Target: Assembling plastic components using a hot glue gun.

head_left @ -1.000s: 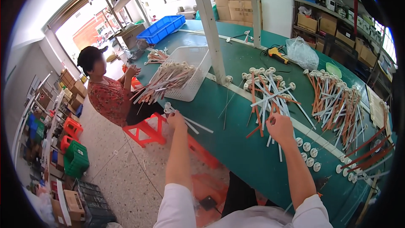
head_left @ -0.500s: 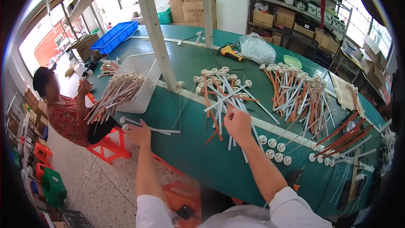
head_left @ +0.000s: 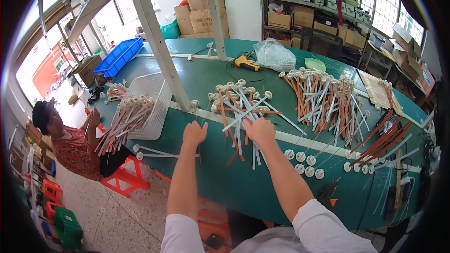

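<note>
My left hand (head_left: pixel 194 133) is closed over the table by a thin stick that shows above and below it; what lies in its fingers, if anything, is hidden. My right hand (head_left: pixel 260 131), fingers curled, rests at the near side of a heap of white and orange strips (head_left: pixel 242 112) with round white heads. Its fingertips meet the crossing white strips, but their grip is hidden. Left of my left hand lie two white strips with round heads (head_left: pixel 154 152) at the table's edge. Several loose white discs (head_left: pixel 300 157) stand in rows to the right.
A bigger bundle of strips (head_left: pixel 323 98) lies at the right, beside a glue gun (head_left: pixel 328 191) nearer me. A white basket (head_left: pixel 161 107) full of strips stands at the left, near a seated person (head_left: pixel 70 136). A metal post (head_left: pixel 159 42) rises from the table.
My left hand has left the two strips at the table edge and moved right and farther over the table. My right hand has stayed by the heap, shifting slightly. The view has shifted a little.
</note>
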A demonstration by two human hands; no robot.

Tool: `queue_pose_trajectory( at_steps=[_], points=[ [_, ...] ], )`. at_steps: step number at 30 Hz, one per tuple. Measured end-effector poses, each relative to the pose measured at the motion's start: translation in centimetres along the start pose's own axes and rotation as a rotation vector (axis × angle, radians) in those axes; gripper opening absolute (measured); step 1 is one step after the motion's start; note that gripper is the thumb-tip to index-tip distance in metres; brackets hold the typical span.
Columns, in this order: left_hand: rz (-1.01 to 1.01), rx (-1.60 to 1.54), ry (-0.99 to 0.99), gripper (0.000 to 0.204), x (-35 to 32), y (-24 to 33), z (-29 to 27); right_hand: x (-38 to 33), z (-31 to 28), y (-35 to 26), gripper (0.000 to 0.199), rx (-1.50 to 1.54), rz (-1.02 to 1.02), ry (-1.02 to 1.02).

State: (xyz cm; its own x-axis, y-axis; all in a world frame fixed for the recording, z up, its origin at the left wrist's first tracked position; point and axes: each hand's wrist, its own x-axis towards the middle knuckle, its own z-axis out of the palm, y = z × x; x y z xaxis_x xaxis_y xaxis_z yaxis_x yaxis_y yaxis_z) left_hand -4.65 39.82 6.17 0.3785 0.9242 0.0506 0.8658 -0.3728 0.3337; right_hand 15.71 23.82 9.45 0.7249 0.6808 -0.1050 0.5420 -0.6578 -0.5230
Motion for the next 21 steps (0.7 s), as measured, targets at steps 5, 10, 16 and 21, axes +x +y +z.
queue_pose_trajectory(
  at_steps=[5,10,16,21],
  points=[
    [-0.114,-0.160,-0.270,0.061,2.1,3.3,0.6,0.1,1.1,0.6,0.070,0.110,-0.072,-0.046],
    [-0.138,-0.123,-0.247,0.066,2.5,6.1,0.5,0.5,2.6,-0.3,0.065,0.188,-0.100,-0.002],
    [-0.369,-0.576,-0.280,0.081,3.5,7.6,2.6,-1.6,5.0,-2.2,0.059,0.225,-0.326,0.038],
    [-0.271,-0.813,-0.373,0.063,3.1,6.8,1.8,-3.5,4.9,-4.1,0.060,0.236,-0.437,-0.134]
  ],
)
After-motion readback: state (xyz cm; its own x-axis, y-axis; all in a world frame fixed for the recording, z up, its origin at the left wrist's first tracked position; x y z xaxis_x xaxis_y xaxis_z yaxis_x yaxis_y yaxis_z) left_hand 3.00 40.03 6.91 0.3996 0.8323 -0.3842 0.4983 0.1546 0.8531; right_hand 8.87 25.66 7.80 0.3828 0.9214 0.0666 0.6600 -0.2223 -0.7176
